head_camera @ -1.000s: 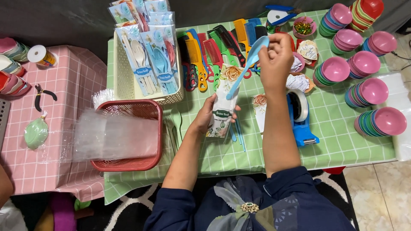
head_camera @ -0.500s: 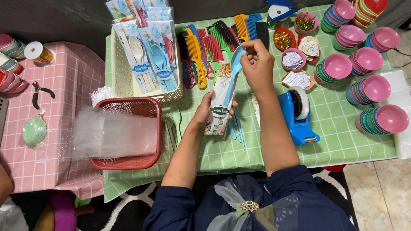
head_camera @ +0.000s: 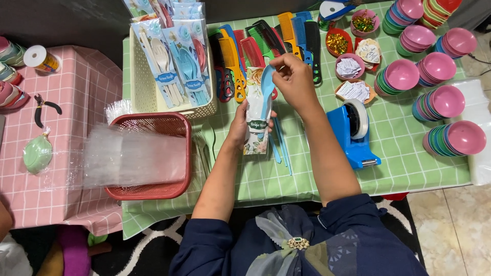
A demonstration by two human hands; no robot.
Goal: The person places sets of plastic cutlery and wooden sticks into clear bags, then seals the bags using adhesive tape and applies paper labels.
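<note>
Hands meet over the middle of the green checked table point(head_camera: 409, 158). Left hand point(head_camera: 239, 125) is clenched around a tall printed packet point(head_camera: 255, 115), held upright just above the cloth. Right hand point(head_camera: 292, 76) pinches the top of a blue plastic spoon point(head_camera: 267, 91) between thumb and fingers, bowl end up, handle pointing down into the packet's open mouth; spoon and packet touching.

More blue spoons point(head_camera: 279, 145) lie flat on the cloth just beside the packet, toward the near edge. Blue tape dispenser point(head_camera: 353, 128) sits right of the right forearm, near it. Row of coloured combs point(head_camera: 266, 46) along the far edge, behind the hands. Cream basket point(head_camera: 140, 82) at the far left corner stands full of finished spoon packets. Red basket point(head_camera: 176, 153) at the left edge holds a stack of clear plastic sleeves point(head_camera: 128, 161), which sticks out over the neighbouring pink checked table point(head_camera: 76, 102). Stacks of pink bowls point(head_camera: 442, 66) fill the right side. Small dishes with paper tags and shiny bits sit between combs and bowls.
</note>
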